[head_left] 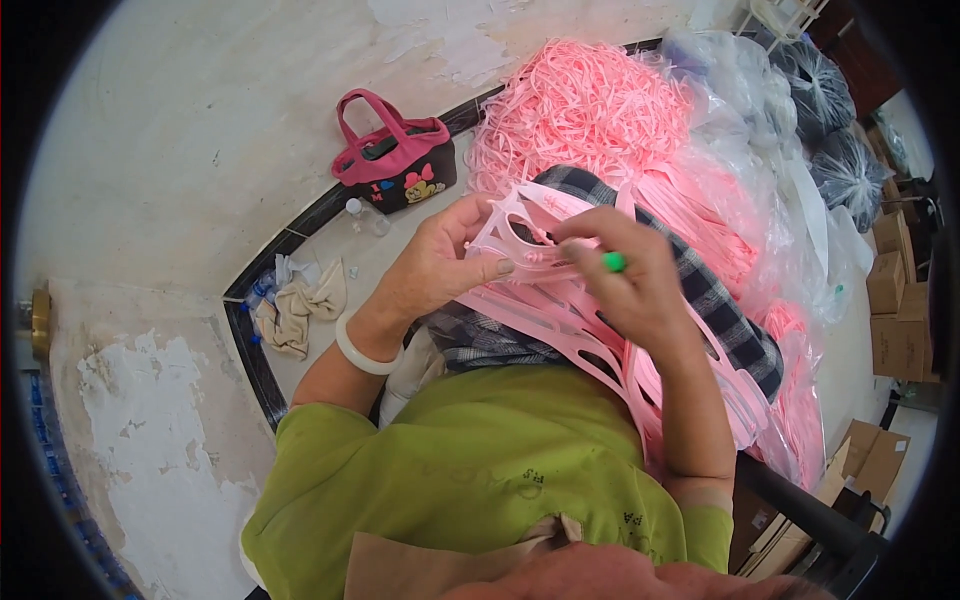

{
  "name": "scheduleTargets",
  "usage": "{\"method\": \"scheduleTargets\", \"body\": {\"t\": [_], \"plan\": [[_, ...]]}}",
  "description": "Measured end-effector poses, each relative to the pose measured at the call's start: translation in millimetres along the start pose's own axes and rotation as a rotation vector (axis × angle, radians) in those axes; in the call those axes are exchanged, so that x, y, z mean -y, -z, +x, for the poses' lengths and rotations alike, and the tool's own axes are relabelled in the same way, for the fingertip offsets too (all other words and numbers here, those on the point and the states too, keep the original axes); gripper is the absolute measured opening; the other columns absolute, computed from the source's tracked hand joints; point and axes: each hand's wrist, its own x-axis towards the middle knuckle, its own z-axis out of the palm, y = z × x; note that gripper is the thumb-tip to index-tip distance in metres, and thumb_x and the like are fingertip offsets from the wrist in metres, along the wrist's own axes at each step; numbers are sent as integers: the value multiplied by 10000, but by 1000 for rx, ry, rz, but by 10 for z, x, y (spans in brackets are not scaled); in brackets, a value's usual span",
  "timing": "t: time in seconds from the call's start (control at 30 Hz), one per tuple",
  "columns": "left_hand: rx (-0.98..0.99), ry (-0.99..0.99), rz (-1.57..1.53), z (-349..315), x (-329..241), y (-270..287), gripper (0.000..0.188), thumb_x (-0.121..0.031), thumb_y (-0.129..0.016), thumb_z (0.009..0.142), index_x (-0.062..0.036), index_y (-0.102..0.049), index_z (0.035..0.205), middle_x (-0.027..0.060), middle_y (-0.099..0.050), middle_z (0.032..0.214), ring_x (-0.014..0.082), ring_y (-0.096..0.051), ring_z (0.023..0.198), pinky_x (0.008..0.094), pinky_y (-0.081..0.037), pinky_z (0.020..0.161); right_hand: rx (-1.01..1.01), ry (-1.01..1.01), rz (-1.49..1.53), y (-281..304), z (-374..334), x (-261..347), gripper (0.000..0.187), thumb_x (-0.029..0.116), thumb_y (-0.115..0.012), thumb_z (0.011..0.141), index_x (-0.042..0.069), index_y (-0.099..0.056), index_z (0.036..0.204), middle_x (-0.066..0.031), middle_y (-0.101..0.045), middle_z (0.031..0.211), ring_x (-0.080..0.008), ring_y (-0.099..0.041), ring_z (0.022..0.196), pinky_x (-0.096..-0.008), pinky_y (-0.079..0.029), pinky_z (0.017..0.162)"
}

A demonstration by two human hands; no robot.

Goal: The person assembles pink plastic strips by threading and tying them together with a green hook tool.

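Over lap (500, 347) | two hands (440, 255) (634, 282) | one green-ended tool (613, 262) | several pink cutouts (545, 310)

Floor (335, 237) has bag (412, 180) far L, clear btl (372, 219) beside it, beige cloth (308, 308) L. Checked cloth (705, 285), ctr, carries pink pcs (535, 306) stretching R.

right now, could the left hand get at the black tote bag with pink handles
Probably yes: nothing visible blocks the way from the left hand to the tote bag, with the clear bottle off to one side, but the hand would need to release the pink cut-out piece it pinches.
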Motion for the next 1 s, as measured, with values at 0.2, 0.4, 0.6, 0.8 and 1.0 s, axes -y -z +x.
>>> {"method": "scheduleTargets", "body": {"t": [0.2, 0.4, 0.6, 0.8, 1.0], "plan": [[-32, -19, 18, 47, 38, -51, 420, -4, -639, 786, 2, -467, 1169, 64, -585, 1074, 98, -559, 952, 244, -454, 832, 231, -38, -148, -74, 51, 12, 196, 98, -667, 767, -13, -602, 915, -105, -569, 733, -179, -542, 665, -300, -434, 614], [89, 116, 20, 62, 13, -36, 541, -6, -662, 769, -2, -389, 1236, 69, -575, 1072, 105, -559, 958, 248, -458, 818, 162, 29, -66, -67, 68, -114, 116, 65, -644, 767, -1, -586, 843, -82, -539, 676, -160, -499, 596, -288, -408, 560], [305, 289, -182, 70, 162, -78, 548, -30, -704, 740, -14, -416, 1206, 45, -568, 1040, 104, -550, 957, 231, -452, 797, -19, -151, 3, -67, 144, -265, 57, 46, -596, 796, -8, -588, 813, 15, -545, 662, -67, -517, 651, -234, -426, 581], [-4, 155, -252, 78, 145, -123, 417, -61, -662, 796, -26, -469, 1164, 3, -553, 954, 48, -522, 817, 187, -434, 703, -115, -90, 53, -29, 169, -134, 209, 105, -626, 718, -16, -591, 885, -133, -617, 828, -226, -599, 715, -327, -461, 632], [-43, 101, -162, 65, 155, 14, 210, -130, -560, 891, -25, -551, 1074, -28, -576, 899, 10, -499, 777, 170, -412, 650, -3, -29, -72, 93, 94, 130, 229, 133, -678, 709, 11, -589, 882, -135, -596, 823, -278, -597, 700, -355, -464, 616]]}}
